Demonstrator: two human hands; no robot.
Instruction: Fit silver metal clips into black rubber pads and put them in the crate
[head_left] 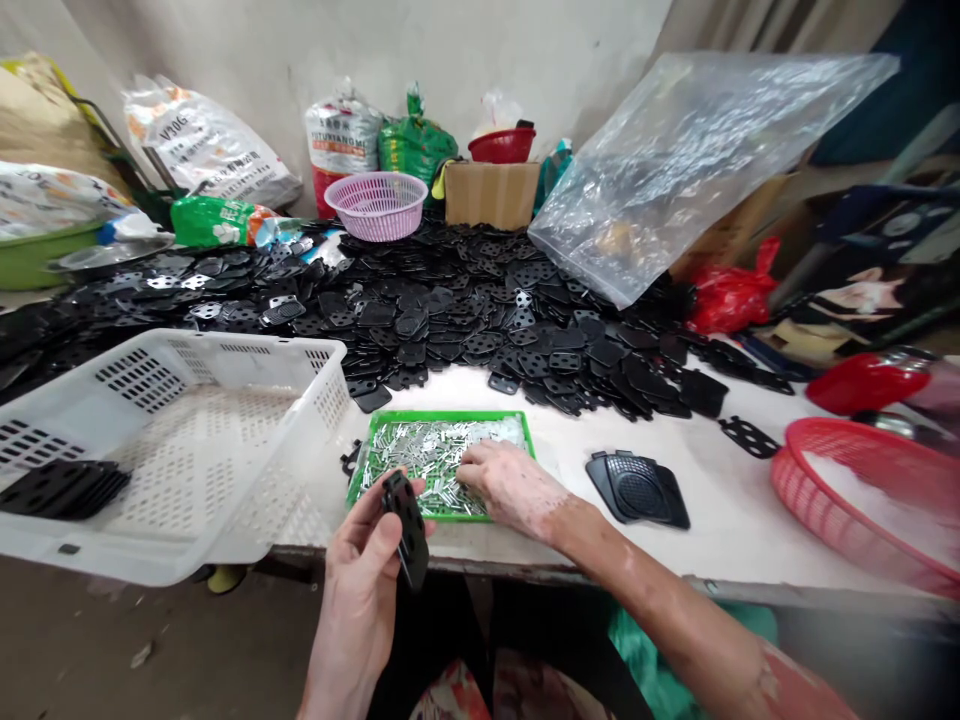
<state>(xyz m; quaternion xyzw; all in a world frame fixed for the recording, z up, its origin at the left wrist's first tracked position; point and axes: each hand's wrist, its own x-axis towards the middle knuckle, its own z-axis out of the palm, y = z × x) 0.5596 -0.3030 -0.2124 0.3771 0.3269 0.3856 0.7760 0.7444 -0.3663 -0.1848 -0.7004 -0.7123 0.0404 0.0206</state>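
Note:
My left hand (358, 570) holds a black perforated plate (409, 530) upright between thumb and fingers, just off the table's front edge. My right hand (514, 490) lies over a green tray (442, 416) with its fingertips on the small silver metal pieces (427, 452) heaped inside. Whether those fingertips pinch a piece is hidden. To the right of that hand sits a black ribbed pad (637, 490). A large pile of black perforated plates (450, 310) spreads across the back of the white table (735, 520).
A white perforated crate (247, 345) on the left holds a stack of black plates (64, 490). A red basket (847, 450) sits at the right end. Behind the pile are a pink basket (375, 205), a cardboard box (491, 195), sacks and a clear plastic bag (697, 170).

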